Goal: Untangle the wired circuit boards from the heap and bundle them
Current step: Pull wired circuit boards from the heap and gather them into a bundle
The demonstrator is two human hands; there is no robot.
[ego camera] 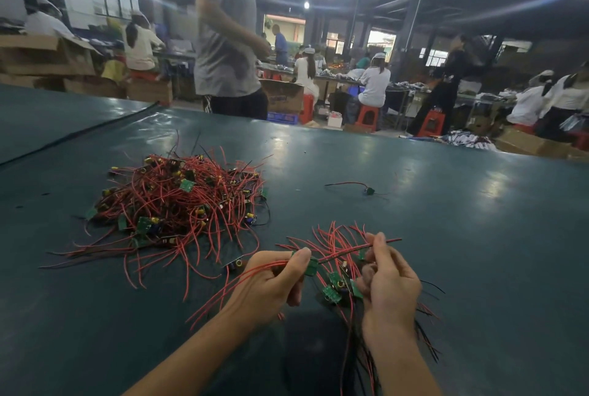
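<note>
Dark green table (446, 236): tangled heap (178, 201) of wired boards, one stray board (369, 190).

Glossy smooth table (414, 220); red plastic-coated wires (178, 204).

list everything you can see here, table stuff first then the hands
heap of wired circuit boards: one, red wires with green boards, on the table left of centre
loose wired board: one, red and black wire, alone on the table right of the heap
held bundle: one, red and black wires with green boards, between the two hands
table: one, dark green, fills the foreground
standing person: one, grey shirt, at the table's far edge
stools: several, red, on the floor beyond the table
cardboard boxes: several, brown, far left
left hand: pinches a board and red wires of the bundle
right hand: pinches one wire, grips the bundle
</note>
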